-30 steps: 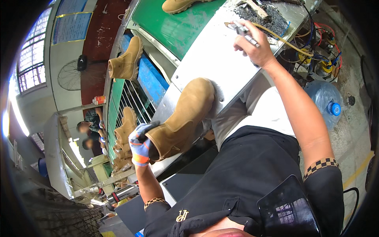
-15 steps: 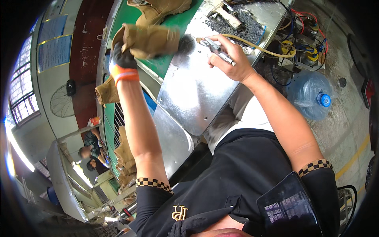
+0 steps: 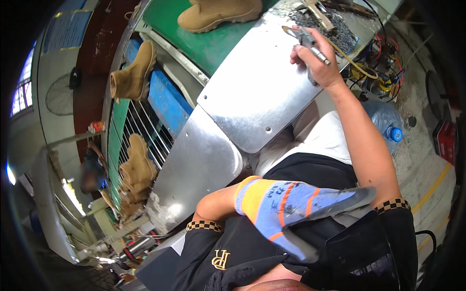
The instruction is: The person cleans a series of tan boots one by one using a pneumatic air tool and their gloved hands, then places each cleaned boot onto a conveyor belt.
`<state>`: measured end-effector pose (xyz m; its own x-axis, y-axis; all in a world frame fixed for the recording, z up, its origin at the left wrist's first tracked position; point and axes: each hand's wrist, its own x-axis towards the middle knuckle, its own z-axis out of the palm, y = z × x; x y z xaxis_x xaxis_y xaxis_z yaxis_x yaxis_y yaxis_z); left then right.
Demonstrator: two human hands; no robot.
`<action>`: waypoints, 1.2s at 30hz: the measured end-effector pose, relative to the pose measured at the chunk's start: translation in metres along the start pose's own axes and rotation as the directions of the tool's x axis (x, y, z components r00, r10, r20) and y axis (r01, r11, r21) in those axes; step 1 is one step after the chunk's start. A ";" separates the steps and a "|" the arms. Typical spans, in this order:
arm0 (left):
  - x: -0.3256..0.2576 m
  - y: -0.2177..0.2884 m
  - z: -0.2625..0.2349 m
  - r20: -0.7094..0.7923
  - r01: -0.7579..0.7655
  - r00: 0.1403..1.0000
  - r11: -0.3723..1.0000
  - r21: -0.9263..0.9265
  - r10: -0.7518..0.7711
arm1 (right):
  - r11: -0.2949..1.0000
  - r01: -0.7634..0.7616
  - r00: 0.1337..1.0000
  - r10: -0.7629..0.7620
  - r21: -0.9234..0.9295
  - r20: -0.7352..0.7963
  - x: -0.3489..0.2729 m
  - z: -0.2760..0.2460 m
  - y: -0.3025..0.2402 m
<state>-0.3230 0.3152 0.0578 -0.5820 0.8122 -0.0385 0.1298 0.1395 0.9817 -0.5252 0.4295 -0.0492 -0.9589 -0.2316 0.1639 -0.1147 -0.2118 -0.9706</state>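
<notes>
My left hand (image 3: 291,206), in a blue, yellow and orange knit glove with a dark coated palm, lies across my chest. Its fingers are stretched out with the thumb apart, and nothing shows in it. Above the metal work plate (image 3: 257,92), my right hand (image 3: 318,60), bare, grips a slim metal tool (image 3: 314,49) with a brush-like tip pointing left. A tan boot (image 3: 221,15) sits on the green surface (image 3: 213,51) beyond the plate. To the left, a second tan boot (image 3: 135,72) lies by a blue panel (image 3: 167,99).
Several tan boots (image 3: 136,162) sit on the wire rack at left. Dark crusted residue surrounds a wooden-looking piece (image 3: 320,18) at the plate's far end. A yellowish hose (image 3: 357,65) runs near my right wrist. A clear water jug (image 3: 383,123) stands at right on the floor.
My left hand has let go of a tan boot and swung back from the green surface to my chest. The view has shifted. My right hand keeps the metal tool over the plate.
</notes>
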 end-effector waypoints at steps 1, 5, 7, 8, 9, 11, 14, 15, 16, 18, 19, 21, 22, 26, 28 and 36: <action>-0.005 0.000 0.011 0.025 -0.028 0.999 0.999 -0.022 0.029 | 0.999 -0.043 0.999 0.043 -0.016 -0.001 0.001 0.000 0.000; -0.022 -0.003 0.048 0.068 -0.112 0.991 0.990 -0.091 0.118 | 0.999 -0.030 0.999 0.031 0.034 -0.008 0.004 0.003 0.000; -0.030 -0.007 0.067 0.065 -0.152 0.985 0.981 -0.118 0.160 | 0.999 0.019 0.999 -0.018 0.026 -0.033 0.004 0.009 0.000; -0.036 -0.008 0.075 0.057 -0.170 0.982 0.978 -0.123 0.178 | 1.000 0.019 1.000 -0.019 0.000 -0.008 0.000 0.015 0.001; -0.039 -0.012 0.084 0.066 -0.200 0.976 0.971 -0.133 0.210 | 0.999 0.025 1.000 -0.025 -0.035 0.006 -0.001 0.016 0.001; -0.049 -0.013 0.100 0.034 -0.230 0.971 0.961 -0.151 0.238 | 1.000 0.003 0.998 -0.003 0.004 0.063 -0.014 0.046 -0.004; -0.055 -0.014 0.112 0.006 -0.265 0.963 0.951 -0.161 0.270 | 0.999 -0.047 0.970 0.046 0.000 0.239 -0.024 0.098 0.005; -0.057 -0.013 0.115 -0.012 -0.277 0.960 0.946 -0.165 0.279 | 0.998 -0.064 0.954 0.061 0.002 0.295 -0.025 0.124 0.008; -0.059 -0.012 0.118 -0.023 -0.290 0.957 0.942 -0.167 0.290 | 0.996 -0.078 0.937 0.060 0.039 0.343 -0.028 0.151 0.012; -0.057 -0.009 0.122 -0.025 -0.328 0.944 0.930 -0.167 0.329 | 1.000 -0.007 0.917 0.003 0.008 0.399 -0.020 0.183 0.049; -0.058 -0.006 0.122 -0.040 -0.331 0.944 0.930 -0.162 0.329 | 0.997 0.058 0.901 -0.034 -0.043 0.433 -0.026 0.207 0.051; -0.063 -0.010 0.108 -0.060 -0.337 0.942 0.931 -0.145 0.331 | 0.978 -0.199 0.833 0.133 0.067 0.537 -0.023 0.238 0.050; -0.067 -0.013 0.101 -0.075 -0.334 0.942 0.935 -0.122 0.326 | 0.989 -0.139 0.844 0.089 0.056 0.528 -0.032 0.239 0.050; -0.093 -0.017 0.059 -0.192 -0.250 0.951 0.968 -0.008 0.244 | 0.992 -0.122 0.851 0.083 0.042 0.518 -0.034 0.233 0.030; -0.116 -0.022 0.030 -0.314 -0.153 0.932 0.982 0.110 0.181 | 0.978 -0.186 0.858 0.112 0.099 0.501 -0.031 0.236 0.033; -0.348 -0.012 -0.160 -0.955 0.859 0.175 0.436 0.268 0.241 | 0.986 -0.148 0.874 0.097 0.071 0.475 -0.023 0.229 0.041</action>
<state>-0.2503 -0.0594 0.0896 -0.8369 -0.3646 0.4082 -0.2283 0.9104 0.3450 -0.4489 0.2092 -0.0521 -0.7262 -0.6744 0.1334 0.0473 -0.2425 -0.9690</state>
